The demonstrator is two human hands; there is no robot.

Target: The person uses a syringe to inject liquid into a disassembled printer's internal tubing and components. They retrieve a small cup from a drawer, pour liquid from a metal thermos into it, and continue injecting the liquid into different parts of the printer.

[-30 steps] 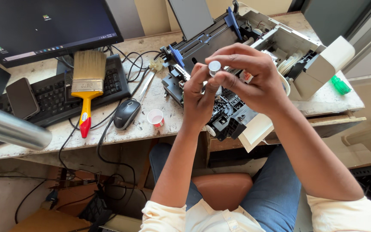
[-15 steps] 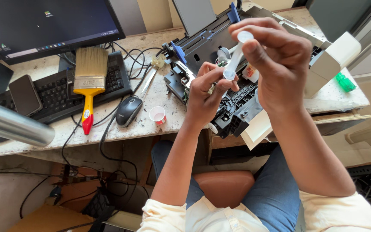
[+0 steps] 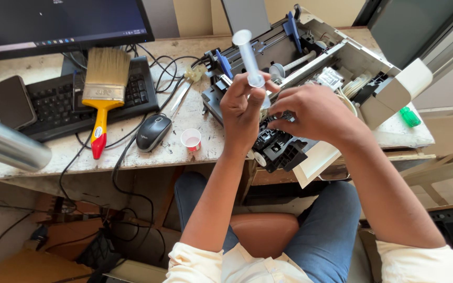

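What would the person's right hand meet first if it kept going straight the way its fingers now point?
The right hand points leftward toward the left hand, which holds a clear syringe upright. It would most likely meet the left hand's fingers first, though depth between them is hard to judge.

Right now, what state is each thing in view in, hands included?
Syringe: upright, gripped near its lower end.
Left hand: closed around the syringe.
Right hand: fingers curled, down on the printer.
Printer: cover off, insides exposed, hanging over the desk edge.
Paintbrush: lying across the keyboard.
Small cup: upright, open.
Monitor: on.
Phone: screen dark.
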